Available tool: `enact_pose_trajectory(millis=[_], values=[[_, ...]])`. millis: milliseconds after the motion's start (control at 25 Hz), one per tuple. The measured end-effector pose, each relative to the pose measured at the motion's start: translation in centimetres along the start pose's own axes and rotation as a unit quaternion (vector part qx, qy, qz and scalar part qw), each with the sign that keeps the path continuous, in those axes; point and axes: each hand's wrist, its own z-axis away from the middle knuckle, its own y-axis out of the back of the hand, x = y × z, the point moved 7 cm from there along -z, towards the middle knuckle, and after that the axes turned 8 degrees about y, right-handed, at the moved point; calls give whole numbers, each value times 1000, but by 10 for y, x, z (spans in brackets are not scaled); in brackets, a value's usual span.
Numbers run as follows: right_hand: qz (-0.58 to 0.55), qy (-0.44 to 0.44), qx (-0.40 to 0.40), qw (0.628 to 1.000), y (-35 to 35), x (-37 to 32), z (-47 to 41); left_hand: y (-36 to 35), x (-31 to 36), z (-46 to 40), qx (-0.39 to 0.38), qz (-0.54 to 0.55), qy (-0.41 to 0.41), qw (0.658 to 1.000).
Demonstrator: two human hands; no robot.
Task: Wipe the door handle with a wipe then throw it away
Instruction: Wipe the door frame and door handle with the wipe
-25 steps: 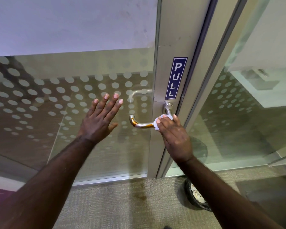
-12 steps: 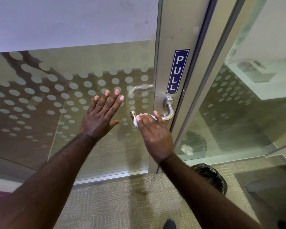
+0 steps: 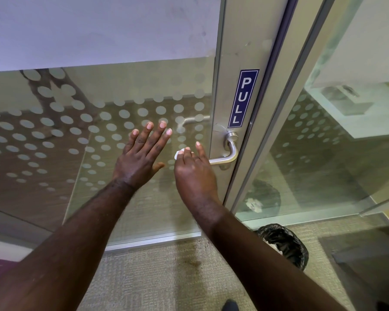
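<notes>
Spanning the view, glass door (image 3: 121, 90) with frosted dots | bin (image 3: 285, 245) with black liner on carpet, lower right | left hand (image 3: 142, 158) flat on glass, fingers spread | right hand (image 3: 195, 173) curled over door handle (image 3: 230, 151) free end, pinching wipe (image 3: 179, 153) there | PULL sign (image 3: 243, 98) above lever

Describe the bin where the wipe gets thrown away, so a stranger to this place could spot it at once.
Start at the metal door frame bearing the blue PULL sign and the lever door handle. Drop straight down to the carpet at the frame's foot, beside the right forearm. The bin stands there: small, round, lined with a black bag, something white inside.
</notes>
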Motion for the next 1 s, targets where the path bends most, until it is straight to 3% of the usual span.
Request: enact_pose_trajectory(millis=[120, 320, 400, 480, 560, 720, 800, 920, 1000], values=[[29, 44, -56, 997, -2, -5, -5, 1, 1, 0, 0, -3, 3, 1000], [145, 152, -25, 977, 12, -11, -3, 2, 1, 0, -5, -8, 6, 1000], [132, 152, -41, 979, 14, -8, -6, 2, 2, 0, -3, -6, 8, 1000], [13, 75, -59, 995, 16, 4, -13, 2, 1, 0, 0, -2, 13, 1000], [-87, -50, -19, 995, 23, 20, -17, 1, 2, 0, -2, -3, 16, 1000], [-244, -244, -41, 938, 16, 46, -29, 0, 3, 1, -14, -4, 18, 1000], [-243, -271, -54, 930, 17, 46, -32, 0, 4, 0, -16, -2, 22, 1000], [-126, -113, -60, 984, 25, 16, -32, -1, 3, 0, -21, 4, 26, 999], [-51, 8, -63, 997, 22, -5, -26, -1, 3, 1, -22, 6, 25, 999]])
